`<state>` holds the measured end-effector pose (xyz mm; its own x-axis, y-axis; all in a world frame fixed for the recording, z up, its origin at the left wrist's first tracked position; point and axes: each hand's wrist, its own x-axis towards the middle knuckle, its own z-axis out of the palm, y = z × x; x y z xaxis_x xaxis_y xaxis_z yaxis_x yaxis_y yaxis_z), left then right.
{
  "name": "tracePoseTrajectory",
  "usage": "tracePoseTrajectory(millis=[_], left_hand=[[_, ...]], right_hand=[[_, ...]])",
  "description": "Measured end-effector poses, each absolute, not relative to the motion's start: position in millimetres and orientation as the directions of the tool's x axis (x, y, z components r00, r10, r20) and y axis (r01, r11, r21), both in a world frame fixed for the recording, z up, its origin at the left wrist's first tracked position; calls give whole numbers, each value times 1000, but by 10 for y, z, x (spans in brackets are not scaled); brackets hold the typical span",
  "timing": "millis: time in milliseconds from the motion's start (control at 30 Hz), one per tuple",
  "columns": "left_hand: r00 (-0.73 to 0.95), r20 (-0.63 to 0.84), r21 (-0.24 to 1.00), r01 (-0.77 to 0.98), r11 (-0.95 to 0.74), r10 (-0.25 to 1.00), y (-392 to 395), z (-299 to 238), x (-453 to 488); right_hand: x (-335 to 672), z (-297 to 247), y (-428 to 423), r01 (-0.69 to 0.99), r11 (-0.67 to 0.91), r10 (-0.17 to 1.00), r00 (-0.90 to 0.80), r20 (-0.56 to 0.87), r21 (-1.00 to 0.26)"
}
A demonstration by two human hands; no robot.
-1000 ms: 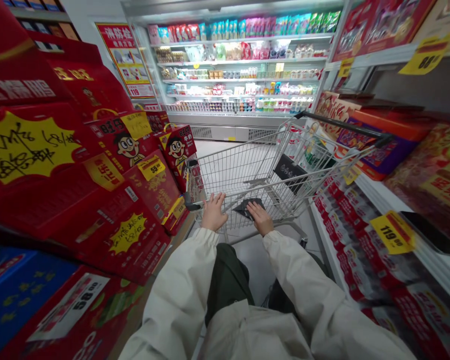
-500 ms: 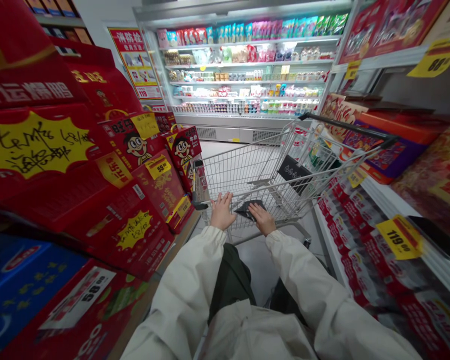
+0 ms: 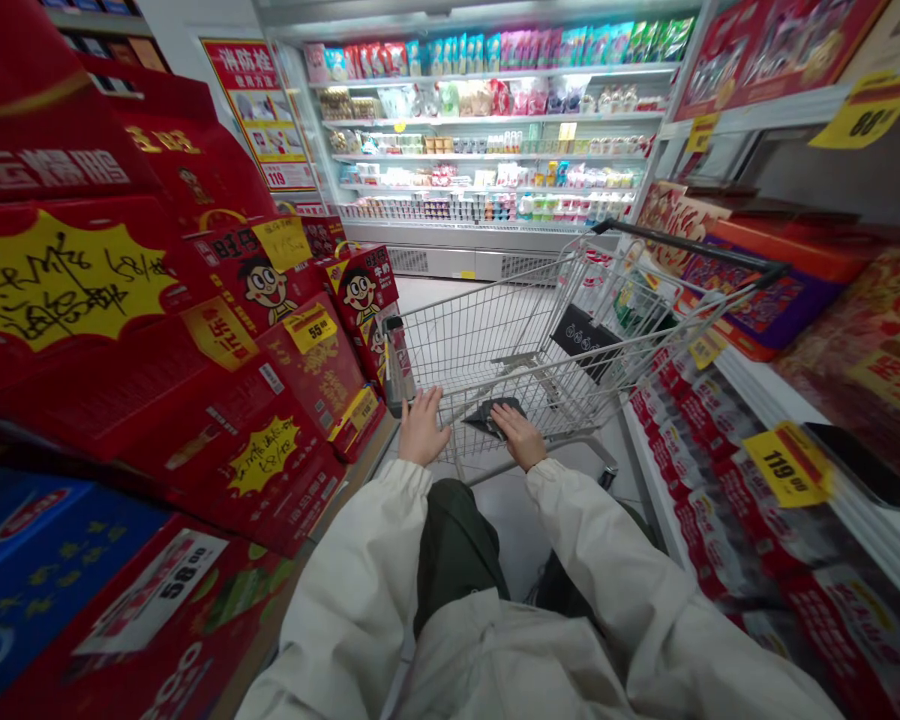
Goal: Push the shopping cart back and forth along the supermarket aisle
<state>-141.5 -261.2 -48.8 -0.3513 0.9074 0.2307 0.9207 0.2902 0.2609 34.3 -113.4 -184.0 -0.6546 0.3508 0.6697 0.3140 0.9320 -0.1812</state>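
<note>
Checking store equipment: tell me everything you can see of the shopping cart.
The shopping cart is a silver-looking wire basket on a metal frame, between red boxes and a shelf. A black panel with white icons sits on its wire. The left hand and right hand rest on its near edge, the right on a dark flat item.

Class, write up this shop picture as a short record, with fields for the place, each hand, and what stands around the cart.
Place: supermarket aisle, seen from the person's head
Left hand: resting on the near rim of a wire shopping cart, fingers spread
Right hand: on the rim, touching a dark flat object
Left of cart: stacked red gift boxes with yellow price tags
Right of cart: shelves of red packs with a yellow 119 price tag
Ahead: a refrigerated display case of packaged goods
</note>
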Motion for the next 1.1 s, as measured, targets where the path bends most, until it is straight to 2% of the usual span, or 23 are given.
tracePoseTrajectory(millis=[133,400,600,867,1100], left_hand=[[-354,245,232,925,300,903,-2708,-506,-1516],[-341,234,246,927,284,910,-2681,-511,-1519],[-337,244,254,927,275,909,-2686,-552,-1427],[-336,229,245,928,280,914,-2656,-555,-1316],[-334,241,240,930,277,911,-2616,-578,-1201]], right_hand=[[234,-1772,-1134,326,931,338,-603,722,-164],[138,-2115,-1181,324,926,369,-656,658,-196],[144,-1901,-1304,272,948,296,-574,764,-164],[120,-2138,-1294,273,949,303,-659,688,-156],[131,-1933,-1374,268,952,283,-586,759,-148]])
